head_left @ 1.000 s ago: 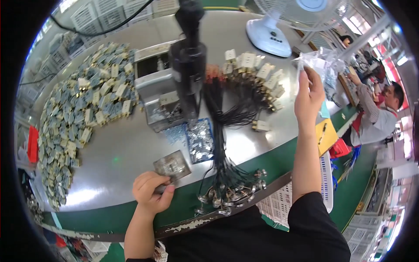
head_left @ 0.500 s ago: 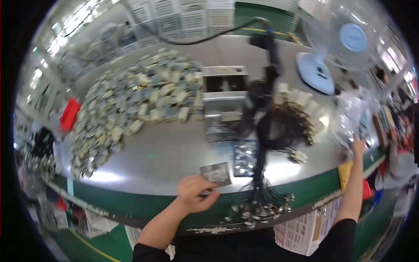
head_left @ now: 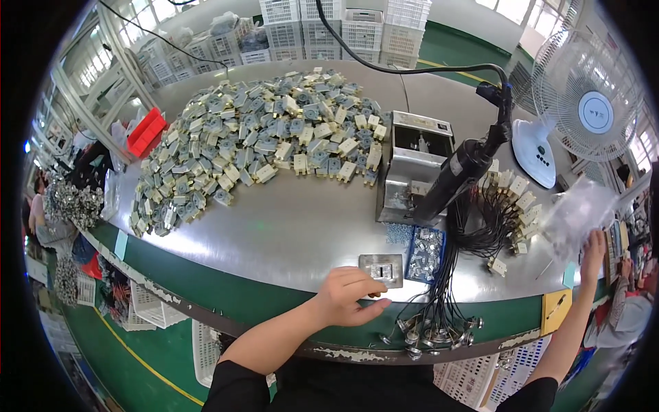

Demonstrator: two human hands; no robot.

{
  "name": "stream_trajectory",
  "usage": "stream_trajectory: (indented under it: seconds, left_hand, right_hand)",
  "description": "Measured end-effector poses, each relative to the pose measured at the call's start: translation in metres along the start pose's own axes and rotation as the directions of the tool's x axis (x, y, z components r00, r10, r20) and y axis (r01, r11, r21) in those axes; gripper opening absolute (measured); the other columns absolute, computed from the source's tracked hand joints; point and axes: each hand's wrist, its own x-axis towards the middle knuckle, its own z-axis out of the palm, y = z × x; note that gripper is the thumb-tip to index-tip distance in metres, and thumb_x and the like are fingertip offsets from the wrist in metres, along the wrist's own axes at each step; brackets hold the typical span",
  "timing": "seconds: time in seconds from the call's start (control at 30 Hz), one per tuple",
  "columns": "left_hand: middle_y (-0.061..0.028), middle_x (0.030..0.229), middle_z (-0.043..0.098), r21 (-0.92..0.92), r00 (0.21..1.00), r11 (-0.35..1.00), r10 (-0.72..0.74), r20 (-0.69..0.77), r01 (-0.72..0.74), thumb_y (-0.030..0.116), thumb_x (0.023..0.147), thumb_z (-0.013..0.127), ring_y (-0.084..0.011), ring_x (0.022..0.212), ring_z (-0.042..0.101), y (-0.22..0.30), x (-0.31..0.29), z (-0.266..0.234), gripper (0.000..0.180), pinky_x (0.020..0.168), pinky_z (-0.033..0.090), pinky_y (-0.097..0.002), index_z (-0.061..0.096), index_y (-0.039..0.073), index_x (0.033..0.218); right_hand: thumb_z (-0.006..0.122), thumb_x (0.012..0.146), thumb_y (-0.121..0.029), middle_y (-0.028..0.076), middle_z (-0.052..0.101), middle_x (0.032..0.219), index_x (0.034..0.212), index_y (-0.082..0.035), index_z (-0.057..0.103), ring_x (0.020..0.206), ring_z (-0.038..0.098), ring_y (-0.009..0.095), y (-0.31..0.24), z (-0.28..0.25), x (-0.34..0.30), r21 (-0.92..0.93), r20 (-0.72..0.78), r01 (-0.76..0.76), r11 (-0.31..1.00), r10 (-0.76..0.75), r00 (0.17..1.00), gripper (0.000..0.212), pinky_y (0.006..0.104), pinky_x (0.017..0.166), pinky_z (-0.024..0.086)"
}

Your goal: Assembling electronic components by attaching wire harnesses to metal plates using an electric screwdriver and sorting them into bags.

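My left hand [head_left: 351,296] hovers at the bench's near edge. Its fingers are loosely curled, the thumb stands apart, and nothing shows in them. Just past its fingertips lies a small metal plate [head_left: 390,261] with a slot. Beside that is a blue tray [head_left: 427,253] of small metal parts. Black wires [head_left: 446,275] run past the tray, with round metal ends [head_left: 432,335] at the near edge and cream housings [head_left: 525,206] at the far end. At the far right, my right hand [head_left: 593,255] closes on the edge of a clear plastic bag [head_left: 576,213]; its fingertips show only partly.
A large pile of grey-and-cream housings [head_left: 274,130] covers the back left. A black cylindrical power tool [head_left: 453,180] hangs before a metal box-shaped machine [head_left: 401,168]. A fan [head_left: 535,154] stands back right, a red bin [head_left: 145,132] far left, a yellow pad with a pen [head_left: 556,310] near right.
The view has swung, so the bench things sit further right in the picture. My left hand's thumb has spread from its fingers. The bag near my right hand has changed shape.
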Motion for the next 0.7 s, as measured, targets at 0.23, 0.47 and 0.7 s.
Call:
stream_trajectory:
  seconds: [0.23,0.47,0.7]
  left_hand:
    - [-0.0096,0.096,0.073,-0.627,0.83,0.544,-0.4,0.389,0.557,0.012,0.1,0.069,-0.0145,0.079,0.069,0.06,0.017,0.023,0.016,0.073,0.056,-0.0307,0.071,-0.003,0.107]
    - [-0.0111,0.14,0.06,-0.773,0.694,-0.486,-0.386,0.608,0.407,0.023,0.109,0.062,-0.0244,0.129,0.06,0.099,0.031,0.062,0.05,0.11,0.05,-0.041,0.045,0.001,0.151]
    - [-0.0124,0.148,0.056,-0.678,0.84,-0.717,-0.26,0.477,0.163,0.05,0.112,0.05,-0.0285,0.134,0.059,0.113,-0.011,0.035,0.06,0.115,0.049,-0.0453,0.045,0.006,0.152]
  right_hand:
    - [0.059,0.105,-0.011,0.019,0.063,0.137,0.146,0.006,0.055,0.126,0.064,0.03,-0.132,-0.061,-0.113,-0.378,0.044,0.586,0.717,-0.618,0.785,0.045,0.0414,0.102,0.058]
    - [0.065,0.103,-0.026,0.022,0.056,0.144,0.144,-0.002,0.055,0.129,0.061,0.037,-0.215,0.106,-0.285,0.517,0.065,0.51,0.687,-0.626,0.777,0.048,0.0541,0.108,0.054]
    - [0.068,0.101,-0.029,0.018,0.063,0.123,0.134,-0.003,0.054,0.113,0.066,0.032,-0.282,0.252,-0.334,0.605,-0.039,0.654,0.454,-0.804,0.594,0.045,0.0521,0.102,0.057]
